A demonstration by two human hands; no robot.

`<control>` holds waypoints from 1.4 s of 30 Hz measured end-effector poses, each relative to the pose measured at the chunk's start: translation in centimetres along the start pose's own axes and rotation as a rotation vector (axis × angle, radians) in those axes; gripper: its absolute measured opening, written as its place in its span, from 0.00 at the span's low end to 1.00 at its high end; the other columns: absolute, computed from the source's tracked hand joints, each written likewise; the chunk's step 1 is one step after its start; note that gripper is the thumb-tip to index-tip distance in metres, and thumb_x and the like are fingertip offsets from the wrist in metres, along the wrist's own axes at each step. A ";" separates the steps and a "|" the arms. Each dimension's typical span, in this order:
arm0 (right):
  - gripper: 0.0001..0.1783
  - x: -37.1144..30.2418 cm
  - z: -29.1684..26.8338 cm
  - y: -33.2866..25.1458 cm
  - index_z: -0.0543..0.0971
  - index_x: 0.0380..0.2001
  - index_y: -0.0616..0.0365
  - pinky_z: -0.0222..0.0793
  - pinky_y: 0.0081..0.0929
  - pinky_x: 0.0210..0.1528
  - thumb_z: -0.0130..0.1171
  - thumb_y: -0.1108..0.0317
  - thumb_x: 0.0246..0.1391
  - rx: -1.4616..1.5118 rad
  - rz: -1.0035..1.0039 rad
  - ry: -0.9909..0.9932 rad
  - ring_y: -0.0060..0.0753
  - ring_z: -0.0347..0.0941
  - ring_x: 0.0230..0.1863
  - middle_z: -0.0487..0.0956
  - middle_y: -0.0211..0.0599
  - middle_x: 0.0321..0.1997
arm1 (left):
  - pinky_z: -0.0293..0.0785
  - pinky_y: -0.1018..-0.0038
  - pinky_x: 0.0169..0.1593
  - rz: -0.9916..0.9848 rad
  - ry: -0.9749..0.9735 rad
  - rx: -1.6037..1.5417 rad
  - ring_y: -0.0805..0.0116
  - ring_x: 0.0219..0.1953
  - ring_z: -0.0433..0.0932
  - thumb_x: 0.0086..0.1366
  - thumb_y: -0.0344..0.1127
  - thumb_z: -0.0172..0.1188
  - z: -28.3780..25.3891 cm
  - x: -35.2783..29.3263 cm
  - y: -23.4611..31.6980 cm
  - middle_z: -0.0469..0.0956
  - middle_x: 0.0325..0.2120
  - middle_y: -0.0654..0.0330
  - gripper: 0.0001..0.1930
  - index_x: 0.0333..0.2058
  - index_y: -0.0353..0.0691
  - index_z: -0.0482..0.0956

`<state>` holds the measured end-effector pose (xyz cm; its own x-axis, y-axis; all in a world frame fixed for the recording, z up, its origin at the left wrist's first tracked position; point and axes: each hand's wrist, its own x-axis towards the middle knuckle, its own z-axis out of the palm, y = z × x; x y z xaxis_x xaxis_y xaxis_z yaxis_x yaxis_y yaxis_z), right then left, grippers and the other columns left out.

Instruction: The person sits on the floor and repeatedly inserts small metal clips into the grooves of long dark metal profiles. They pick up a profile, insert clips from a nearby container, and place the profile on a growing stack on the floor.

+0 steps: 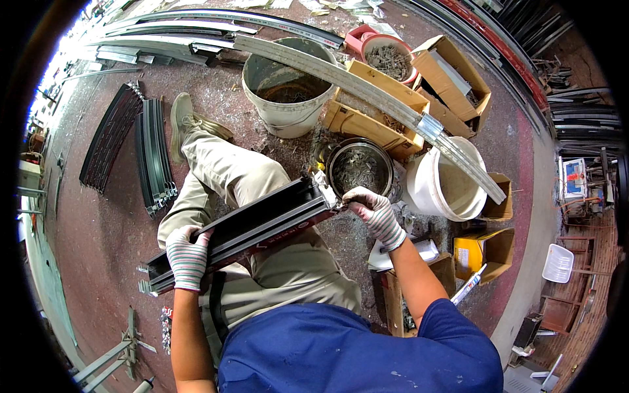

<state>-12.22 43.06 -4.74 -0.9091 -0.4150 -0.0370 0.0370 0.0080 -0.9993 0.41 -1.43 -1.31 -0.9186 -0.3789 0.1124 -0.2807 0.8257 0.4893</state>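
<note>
A black metal channel profile [262,226] lies slantwise across my lap, its near end at the left. My left hand [187,257], in a striped knit glove, is wrapped round its left end. A shiny silvery fitting [322,188] sits at the profile's far right end. My right hand [378,217], gloved alike, is pinched closed beside that end. What its fingertips hold is too small to make out. Just beyond is a round metal pot [391,171] filled with small metal parts.
A grey bucket [288,119], wooden box [341,119] and white bucket [422,187] stand ahead. A long metal rail [367,88] spans above them. Black profile bundles [154,154] lie left. A yellow box [468,255] and sealant tube [469,284] are at right.
</note>
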 end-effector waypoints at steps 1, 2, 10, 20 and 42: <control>0.09 -0.3 0.2 0.1 0.84 0.49 0.61 0.73 0.23 0.53 0.63 0.73 0.68 -0.045 -0.013 0.023 0.22 0.77 0.47 0.83 0.31 0.45 | 0.76 0.58 0.42 0.000 -0.006 0.007 0.49 0.33 0.82 0.58 0.44 0.78 -0.1 0.0 0.1 0.83 0.27 0.50 0.15 0.32 0.38 0.87; 0.09 -0.5 0.5 0.2 0.84 0.48 0.61 0.73 0.23 0.52 0.62 0.72 0.68 -0.089 -0.025 0.045 0.22 0.77 0.45 0.83 0.31 0.44 | 0.77 0.58 0.42 -0.001 -0.014 0.015 0.49 0.33 0.82 0.58 0.44 0.77 -0.2 0.0 0.2 0.83 0.27 0.50 0.15 0.32 0.38 0.87; 0.14 -1.8 4.4 0.5 0.79 0.48 0.61 0.74 0.31 0.53 0.68 0.66 0.65 -0.427 -0.227 0.280 0.34 0.78 0.45 0.81 0.39 0.44 | 0.78 0.59 0.41 -0.041 -0.119 0.085 0.48 0.31 0.83 0.60 0.44 0.76 -0.7 0.5 1.2 0.84 0.27 0.47 0.15 0.33 0.36 0.87; 0.18 -1.0 4.2 0.3 0.79 0.52 0.62 0.77 0.40 0.52 0.65 0.78 0.58 -0.552 -0.401 0.209 0.53 0.81 0.48 0.82 0.51 0.46 | 0.77 0.55 0.40 0.040 -0.095 0.070 0.46 0.32 0.82 0.59 0.46 0.73 -0.6 0.7 1.3 0.83 0.25 0.49 0.13 0.28 0.42 0.87; 0.26 -0.1 29.9 -28.3 0.82 0.52 0.53 0.76 0.48 0.62 0.71 0.63 0.47 -0.567 -1.030 -0.954 0.46 0.80 0.49 0.82 0.41 0.50 | 0.81 0.53 0.46 -0.041 -0.370 0.037 0.47 0.41 0.87 0.67 0.63 0.60 -2.5 1.3 -0.1 0.87 0.34 0.48 0.26 0.40 0.44 0.89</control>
<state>-0.77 15.69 23.83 0.1724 -0.8729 0.4564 -0.7908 -0.3989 -0.4642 -0.09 -3.08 0.93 -0.9430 -0.2407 -0.2300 -0.3228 0.8301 0.4547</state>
